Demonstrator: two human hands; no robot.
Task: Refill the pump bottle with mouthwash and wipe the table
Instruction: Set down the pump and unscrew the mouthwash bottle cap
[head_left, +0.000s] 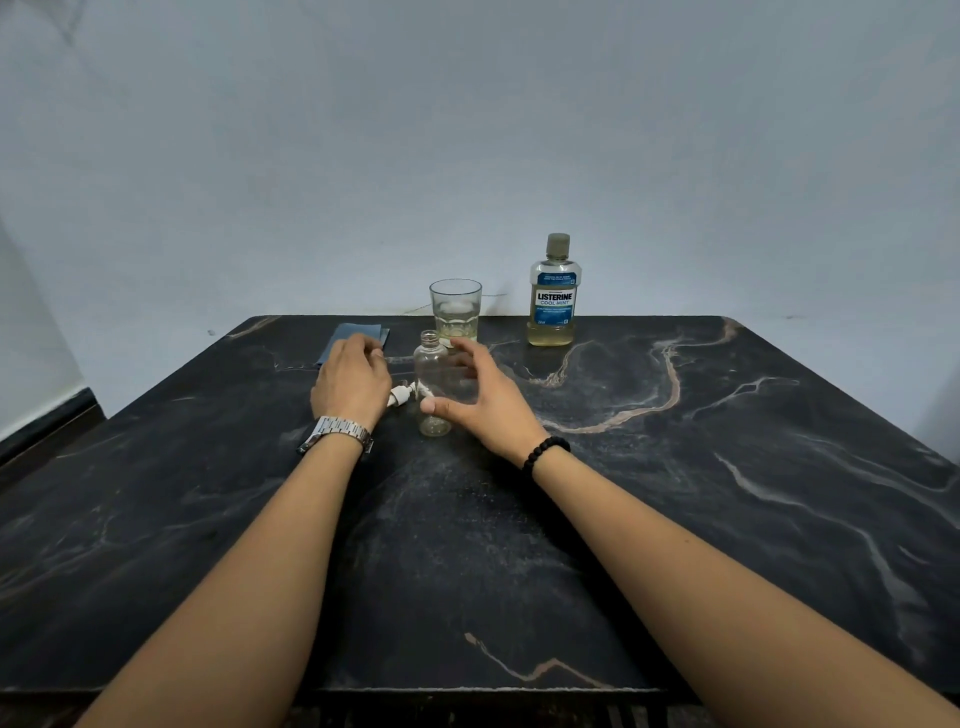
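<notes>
A clear pump bottle (432, 384) is seen upright on the dark marbled table (727, 467), with its neck open and no pump on it. It stands between the thumb and the fingers (470, 358) of the right hand (480, 400). These fingers are spread and gently curved around the far and right side of the bottle, and the thumb tip is placed at its near side, low on the body. Whether the glass is really touched cannot be told.

The white pump head (401, 395) is laid on the table just left of the bottle, beside the left hand (352, 382). The fingers of this hand are curled downward and kept close together; what is under them is hidden. A folded blue cloth (358, 335) is partly covered by the left fingertips, on their far side.

Beyond the right fingers, a drinking glass (455, 312) with a little pale liquid is placed. The mouthwash bottle (554, 293), capped, is found farther right of it, well apart from both hands.
</notes>
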